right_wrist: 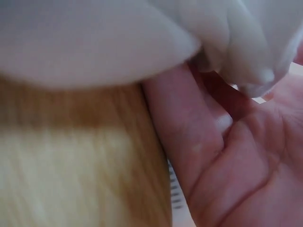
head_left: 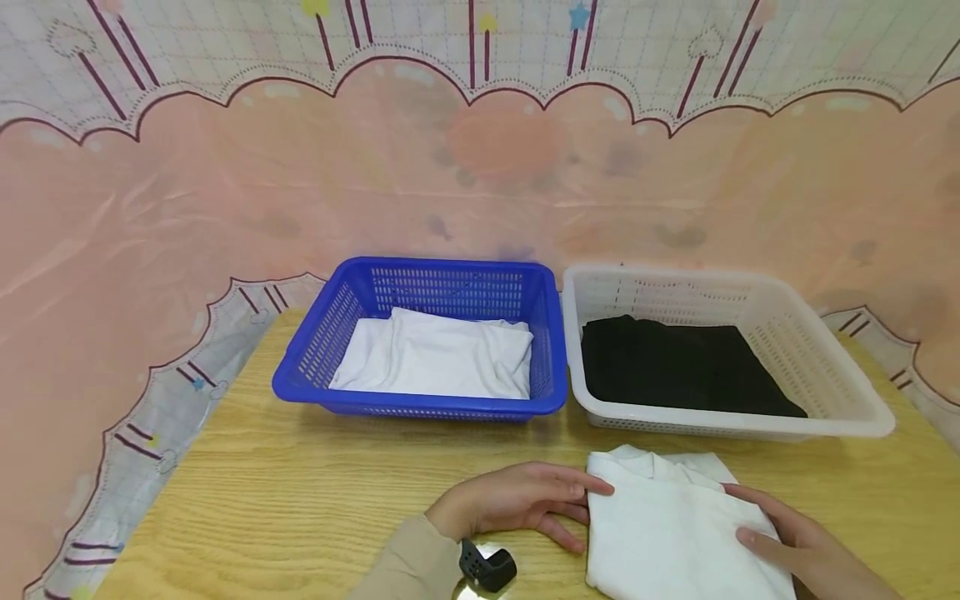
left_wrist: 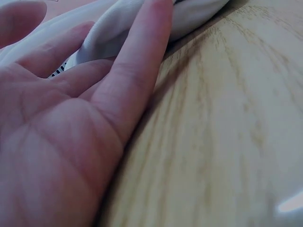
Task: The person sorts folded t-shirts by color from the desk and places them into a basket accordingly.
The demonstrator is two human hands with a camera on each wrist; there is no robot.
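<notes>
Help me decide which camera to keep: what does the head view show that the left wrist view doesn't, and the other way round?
Only the head view: the blue perforated plastic basket, the folded black cloth and the small black device beside the wrist.

Only the left wrist view: the palm of the left hand, up close.

Both: that hand, the folded white cloth it touches, and the light-brown wooden tabletop.

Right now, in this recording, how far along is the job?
Looks done: white fabric lies in the blue basket, black fabric in the white basket. In hand: a folded white cloth, touched by the left hand and gripped at its right edge by the right hand. Remaining, probably: basketing that cloth, perhaps in the blue one, where white already lies.
</notes>
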